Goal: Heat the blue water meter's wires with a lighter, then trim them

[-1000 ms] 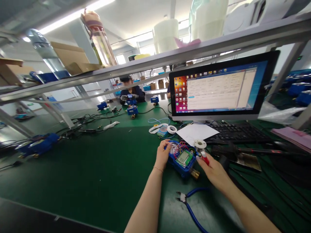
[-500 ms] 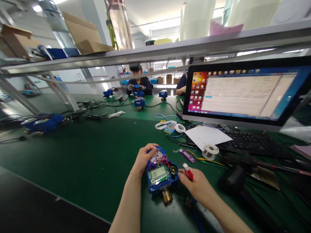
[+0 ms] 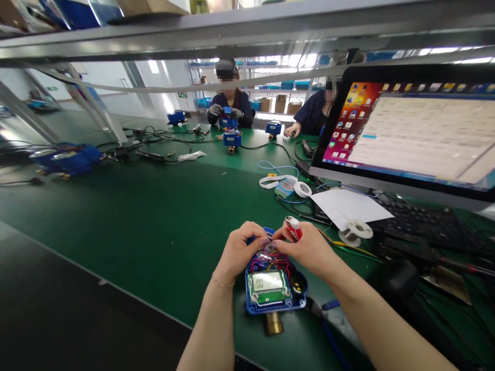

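Observation:
In front of me on the green table lies an open blue meter housing [image 3: 249,304], with a lit display [image 3: 266,281], a tangle of red, blue and yellow wires [image 3: 284,260] and a brass fitting [image 3: 275,323] at its near end. My left hand [image 3: 243,250] is at the housing's far end, thumb and fingers pinched together over a pale piece I cannot make out. Meeting it there, my right hand [image 3: 309,250] has its fingertips closed by the same spot. A small red-and-white cylinder [image 3: 293,228] is tucked in my right hand, sticking up past the fingers.
A monitor [image 3: 417,134], keyboard [image 3: 436,221], paper sheet [image 3: 350,206] and wire spool [image 3: 356,232] are on the right. A dark tool handle [image 3: 402,286] lies near my right arm. Blue meters [image 3: 67,157] and cables stand farther left. Two people [image 3: 232,103] sit across under the shelf [image 3: 216,38].
My right hand has moved from the housing's right side to its far end, beside my left fingers, keeping the red-and-white cylinder. The view has tilted down and the purple strip is now covered.

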A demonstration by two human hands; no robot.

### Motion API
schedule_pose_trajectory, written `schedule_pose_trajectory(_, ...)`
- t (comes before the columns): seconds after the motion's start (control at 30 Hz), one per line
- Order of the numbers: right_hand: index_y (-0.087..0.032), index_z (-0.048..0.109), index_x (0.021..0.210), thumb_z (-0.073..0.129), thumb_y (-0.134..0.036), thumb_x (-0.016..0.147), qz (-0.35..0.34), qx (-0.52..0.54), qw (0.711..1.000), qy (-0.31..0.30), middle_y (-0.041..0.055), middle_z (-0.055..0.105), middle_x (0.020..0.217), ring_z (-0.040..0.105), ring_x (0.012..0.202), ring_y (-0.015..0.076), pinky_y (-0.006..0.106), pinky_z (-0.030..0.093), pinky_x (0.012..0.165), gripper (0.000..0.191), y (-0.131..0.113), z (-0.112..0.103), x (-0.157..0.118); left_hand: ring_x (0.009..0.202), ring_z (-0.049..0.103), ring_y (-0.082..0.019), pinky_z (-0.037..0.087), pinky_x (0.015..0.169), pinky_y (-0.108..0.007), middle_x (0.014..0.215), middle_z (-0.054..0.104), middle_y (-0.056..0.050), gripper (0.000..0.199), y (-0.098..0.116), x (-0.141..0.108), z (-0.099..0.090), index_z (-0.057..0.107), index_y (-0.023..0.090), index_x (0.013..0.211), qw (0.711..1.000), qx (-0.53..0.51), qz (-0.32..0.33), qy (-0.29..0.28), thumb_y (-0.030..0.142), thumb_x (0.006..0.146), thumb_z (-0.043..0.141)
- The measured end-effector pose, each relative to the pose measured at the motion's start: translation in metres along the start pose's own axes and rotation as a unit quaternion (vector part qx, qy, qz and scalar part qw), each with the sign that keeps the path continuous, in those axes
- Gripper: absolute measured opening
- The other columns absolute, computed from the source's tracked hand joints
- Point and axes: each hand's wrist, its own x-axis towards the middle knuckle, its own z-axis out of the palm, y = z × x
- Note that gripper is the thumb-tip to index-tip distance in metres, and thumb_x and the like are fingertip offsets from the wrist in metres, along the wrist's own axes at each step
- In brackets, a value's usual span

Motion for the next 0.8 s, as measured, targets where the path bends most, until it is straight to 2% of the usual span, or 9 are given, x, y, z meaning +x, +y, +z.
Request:
schedule_pose_trajectory(0.17,-0.023,0.026,0.053,0.059,-0.033,0.063,0.015,0.014,1.000,0.004,0.0019,0.058,0.060,0.052,0.061,0.0166,0.028,0.038,0.056,0.035,0.008,0.000,-0.003,0.071,0.053,-0.016,0.040,0.070,-0.028,0.070,0.056,0.000,0.013,0.001,-0.001,0.003,0.062,0.017,0.065,0.998,0.049,-0.021,0.017,0.022,0.076,0.063)
schedule_pose_trajectory(0.4,-0.024,0.028,0.055,0.058,-0.035,0.066,0.053,0.005,0.998,0.030,0.0015,0.058,0.060,0.053,0.060,0.0178,0.029,0.039,0.054,0.034,0.016,0.003,-0.020,0.076,0.052,-0.017,0.040,0.073,-0.028,0.074,0.055,-0.001,0.012,0.006,-0.003,0.005,0.058,0.018,0.066,0.998,0.065,-0.009,0.022,0.019,0.077,0.059)
schedule_pose_trajectory(0.5,-0.023,0.030,0.056,0.058,-0.032,0.068,0.032,-0.020,0.998,0.053,0.0010,0.060,0.065,0.052,0.060,0.0167,0.030,0.039,0.056,0.032,0.013,0.004,-0.023,0.078,0.052,-0.017,0.040,0.075,-0.029,0.075,0.055,-0.001,0.013,0.007,-0.003,0.004,0.059,0.018,0.065,0.999,0.045,-0.015,0.018,0.020,0.078,0.060)
schedule_pose_trajectory(0.6,-0.022,0.034,0.059,0.058,-0.027,0.072,-0.012,-0.033,0.997,0.068,0.0002,0.063,0.072,0.054,0.069,0.0171,0.031,0.041,0.064,0.028,0.009,0.004,-0.024,0.080,0.052,-0.017,0.039,0.077,-0.029,0.075,0.057,-0.001,0.014,0.007,-0.003,0.002,0.060,0.018,0.065,0.999,0.027,-0.015,0.011,0.021,0.078,0.062)
schedule_pose_trajectory(0.7,-0.021,0.034,0.059,0.059,-0.023,0.073,-0.029,-0.003,0.997,0.069,0.0000,0.062,0.074,0.055,0.073,0.0171,0.030,0.041,0.066,0.028,0.006,0.004,-0.023,0.082,0.051,-0.018,0.039,0.078,-0.030,0.073,0.059,-0.001,0.015,0.007,-0.004,0.000,0.061,0.018,0.065,1.000,0.028,-0.001,-0.003,0.023,0.079,0.064)
schedule_pose_trajectory(0.8,-0.021,0.032,0.058,0.064,-0.024,0.071,-0.015,0.095,0.994,0.042,0.0000,0.060,0.072,0.052,0.069,0.0156,0.029,0.040,0.064,0.035,0.004,0.004,-0.020,0.083,0.052,-0.018,0.040,0.077,-0.030,0.075,0.059,-0.001,0.013,0.007,-0.004,0.001,0.063,0.018,0.068,0.999,0.029,-0.001,-0.022,0.026,0.078,0.067)
